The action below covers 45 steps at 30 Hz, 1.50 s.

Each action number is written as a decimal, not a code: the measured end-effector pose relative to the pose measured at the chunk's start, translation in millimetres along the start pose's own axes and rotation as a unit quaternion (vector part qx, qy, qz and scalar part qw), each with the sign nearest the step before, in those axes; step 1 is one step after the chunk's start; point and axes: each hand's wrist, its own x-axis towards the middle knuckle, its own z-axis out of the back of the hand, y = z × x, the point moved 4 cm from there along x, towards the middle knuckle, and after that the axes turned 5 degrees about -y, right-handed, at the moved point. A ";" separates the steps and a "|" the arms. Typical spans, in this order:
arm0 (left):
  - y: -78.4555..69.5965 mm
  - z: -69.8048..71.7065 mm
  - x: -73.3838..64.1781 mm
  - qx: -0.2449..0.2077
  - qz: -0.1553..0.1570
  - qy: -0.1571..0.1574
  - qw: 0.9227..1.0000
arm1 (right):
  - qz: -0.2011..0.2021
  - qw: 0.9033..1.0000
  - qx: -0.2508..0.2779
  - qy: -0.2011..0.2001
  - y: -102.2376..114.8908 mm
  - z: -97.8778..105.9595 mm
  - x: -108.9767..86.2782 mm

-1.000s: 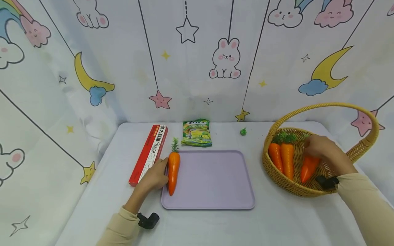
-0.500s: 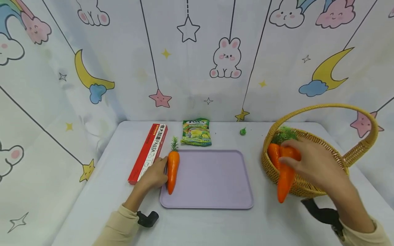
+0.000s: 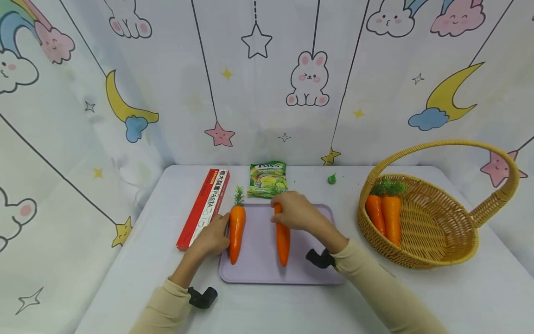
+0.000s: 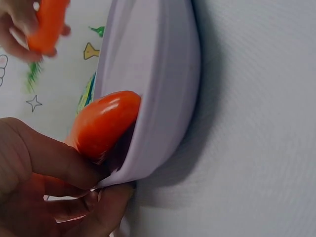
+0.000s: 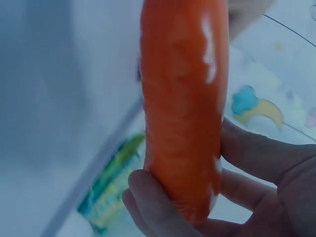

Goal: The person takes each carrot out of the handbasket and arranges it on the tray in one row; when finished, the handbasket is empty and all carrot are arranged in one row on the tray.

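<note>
My left hand (image 3: 214, 235) pinches the left rim of a lilac tray (image 3: 259, 250); in the left wrist view the thumb and fingers lie on either side of the tray's edge (image 4: 173, 89). Close beside that hand, an orange carrot (image 3: 237, 232) with a green top lies along the tray's left side. Over the middle of the tray, my right hand (image 3: 297, 211) grips a second carrot (image 3: 283, 243) by its thick end, tip toward me. The left wrist view shows this carrot (image 4: 49, 22) held above the tray. Its green top is hidden by the hand in the head view.
A wicker basket (image 3: 431, 232) with a tall handle stands at the right, two carrots (image 3: 392, 218) at its left side. Left of the tray lies a red and white pasta box (image 3: 203, 208). Behind are a green candy bag (image 3: 268, 178) and a small green piece (image 3: 331, 179).
The right hand has lifted the carrot out of the basket and carried it left to above the tray. The left hand has stayed at the tray's left rim.
</note>
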 end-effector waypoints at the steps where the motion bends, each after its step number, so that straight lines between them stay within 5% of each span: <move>1: -0.3 -0.3 0.0 0.000 0.000 -0.001 1.000 | 0.000 1.000 0.001 0.005 2.2 -8.1 8.4; 8: -0.8 -1.7 0.1 0.005 -0.001 -0.001 1.000 | 0.011 1.000 0.006 0.023 12.3 -45.2 41.6; 20: -0.7 3.0 -1.7 -0.008 -0.010 0.002 1.000 | 0.002 1.000 -0.020 0.012 20.1 -75.9 57.1; 45: -2.4 2.8 -0.2 0.004 -0.018 0.000 1.000 | -0.016 0.998 -0.030 -0.045 27.2 -79.7 58.4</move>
